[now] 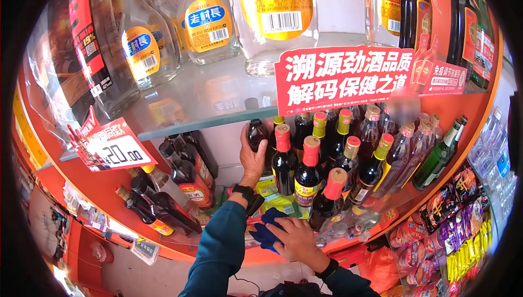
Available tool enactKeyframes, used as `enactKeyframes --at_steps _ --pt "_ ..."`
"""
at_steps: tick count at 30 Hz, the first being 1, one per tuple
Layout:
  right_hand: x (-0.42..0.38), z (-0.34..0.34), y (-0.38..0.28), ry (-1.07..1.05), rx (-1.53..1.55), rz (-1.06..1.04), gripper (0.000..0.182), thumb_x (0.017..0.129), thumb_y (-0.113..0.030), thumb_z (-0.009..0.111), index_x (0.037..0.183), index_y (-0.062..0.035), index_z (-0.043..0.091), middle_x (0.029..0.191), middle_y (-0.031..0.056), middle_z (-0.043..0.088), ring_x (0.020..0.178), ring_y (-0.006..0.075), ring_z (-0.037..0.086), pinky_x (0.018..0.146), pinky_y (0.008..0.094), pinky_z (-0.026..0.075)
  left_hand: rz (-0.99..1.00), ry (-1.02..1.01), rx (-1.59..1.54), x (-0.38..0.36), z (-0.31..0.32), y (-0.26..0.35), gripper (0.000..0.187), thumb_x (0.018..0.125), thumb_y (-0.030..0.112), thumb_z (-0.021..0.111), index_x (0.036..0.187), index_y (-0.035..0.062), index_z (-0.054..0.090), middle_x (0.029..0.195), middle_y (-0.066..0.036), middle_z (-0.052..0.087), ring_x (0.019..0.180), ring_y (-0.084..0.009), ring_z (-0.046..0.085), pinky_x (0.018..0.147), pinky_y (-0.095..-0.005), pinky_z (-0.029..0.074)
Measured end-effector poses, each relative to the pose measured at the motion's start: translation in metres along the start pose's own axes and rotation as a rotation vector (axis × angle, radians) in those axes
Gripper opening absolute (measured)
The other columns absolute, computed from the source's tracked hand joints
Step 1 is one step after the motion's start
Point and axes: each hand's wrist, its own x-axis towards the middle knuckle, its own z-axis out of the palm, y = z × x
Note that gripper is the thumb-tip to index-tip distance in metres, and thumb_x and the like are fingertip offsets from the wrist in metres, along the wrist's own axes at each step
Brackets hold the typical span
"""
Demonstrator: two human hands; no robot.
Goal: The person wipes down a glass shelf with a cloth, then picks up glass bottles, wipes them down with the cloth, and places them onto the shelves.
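Nearest, right hand (297, 241) pressed flat, fingers spread, on a blue cloth (265, 230) at the near edge of the lower glass shelf (381, 222). Just beyond, left hand (253, 159) raised, fingers curled round a dark bottle (256, 135), gripping its shoulder below the upper glass shelf (196, 114); black wristband on that wrist. Right of it, dark bottles packed close: red caps, five or so countable, yellow-green caps about four, exact tally impossible in the crowd. One green bottle (439, 155) leaning at far right. To the left, several dark bottles (174, 188) tilted. Farther up, one red sign (343, 76), one price tag (114, 150) reading 20.00. Farthest, clear bottles (207, 19) with yellow labels, at least five.
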Motion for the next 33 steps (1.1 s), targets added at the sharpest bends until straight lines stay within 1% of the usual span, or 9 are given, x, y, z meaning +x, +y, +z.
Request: enactKeyframes --at_steps 3,5,9,11,12,14,17,20,33 --pt "0.0 -0.001 -0.001 0.015 0.008 0.003 0.052 0.068 -0.026 0.068 0.119 -0.0204 0.063 0.116 0.0038 0.058 0.101 0.0227 0.055 0.078 0.0388 0.046 0.0 0.009 0.124 0.0 -0.005 0.006 0.072 0.085 0.043 0.063 0.143 0.0129 0.034 0.124 -0.02 0.055 0.11 -0.035 0.058 0.093 -0.0411 0.046" --pt "0.0 0.0 -0.001 0.018 0.015 0.004 0.051 0.068 -0.026 0.068 0.119 -0.0202 0.064 0.115 0.0038 0.058 0.101 0.0229 0.055 0.078 0.0388 0.046 0.086 0.006 0.345 0.0 -0.013 0.013 0.074 0.085 0.047 0.062 0.144 0.0136 0.033 0.118 -0.019 0.057 0.106 -0.0356 0.058 0.089 -0.0429 0.046" --pt "0.001 0.0 -0.001 0.02 0.02 0.007 0.051 0.068 -0.025 0.068 0.118 -0.0196 0.064 0.116 0.0038 0.058 0.1 0.0232 0.055 0.078 0.0391 0.046 0.027 -0.054 0.381 -0.003 -0.022 0.014 0.077 0.084 0.051 0.062 0.145 0.0142 0.032 0.111 -0.017 0.057 0.101 -0.0349 0.058 0.084 -0.0434 0.047" --pt "0.001 0.0 -0.001 0.018 0.021 0.006 0.051 0.068 -0.025 0.068 0.118 -0.0195 0.064 0.116 0.0038 0.058 0.1 0.0233 0.055 0.078 0.0393 0.046 -0.012 -0.122 0.422 -0.007 -0.025 0.011 0.08 0.083 0.055 0.063 0.145 0.0145 0.033 0.109 -0.016 0.057 0.096 -0.0323 0.059 0.081 -0.0419 0.047" --pt "0.0 0.0 -0.001 0.017 0.019 0.009 0.05 0.068 -0.025 0.067 0.118 -0.0194 0.064 0.116 0.0038 0.058 0.1 0.0234 0.055 0.078 0.0394 0.046 -0.013 -0.119 0.423 -0.009 -0.027 0.01 0.08 0.083 0.055 0.063 0.145 0.0145 0.033 0.109 -0.016 0.057 0.096 -0.0323 0.059 0.081 -0.0419 0.047" --pt "0.0 0.0 -0.002 0.019 0.021 0.007 0.051 0.068 -0.025 0.067 0.118 -0.0194 0.064 0.116 0.0038 0.058 0.1 0.0235 0.055 0.078 0.0394 0.046 -0.117 -0.18 0.393 -0.015 -0.031 0.008 0.079 0.081 0.056 0.065 0.142 0.0131 0.038 0.106 -0.014 0.058 0.091 -0.0294 0.059 0.077 -0.0398 0.048" --pt "0.001 0.001 -0.001 0.023 0.016 0.004 0.051 0.068 -0.025 0.068 0.118 -0.0194 0.064 0.115 0.0038 0.058 0.1 0.0236 0.055 0.078 0.0394 0.046 -0.08 -0.233 0.382 -0.017 -0.032 -0.003 0.076 0.079 0.053 0.069 0.137 0.0108 0.044 0.102 -0.013 0.059 0.087 -0.0275 0.058 0.075 -0.0383 0.048" --pt "0.002 0.0 -0.002 0.019 0.015 0.009 0.05 0.067 -0.025 0.068 0.117 -0.0196 0.065 0.115 0.0038 0.058 0.1 0.0236 0.055 0.078 0.0396 0.046 -0.047 -0.191 0.297 -0.018 -0.028 -0.01 0.073 0.078 0.051 0.072 0.133 0.009 0.048 0.101 -0.013 0.059 0.084 -0.0276 0.058 0.074 -0.0379 0.048" --pt "0.003 -0.001 -0.004 0.051 0.019 0.025 0.047 0.066 -0.022 0.065 0.112 -0.0189 0.067 0.111 0.0038 0.06 0.097 0.025 0.056 0.079 0.0413 0.047 -0.041 -0.176 0.282 -0.017 -0.024 -0.018 0.077 0.079 0.048 0.072 0.138 0.007 0.043 0.106 -0.019 0.06 0.088 -0.032 0.061 0.075 -0.0404 0.049"
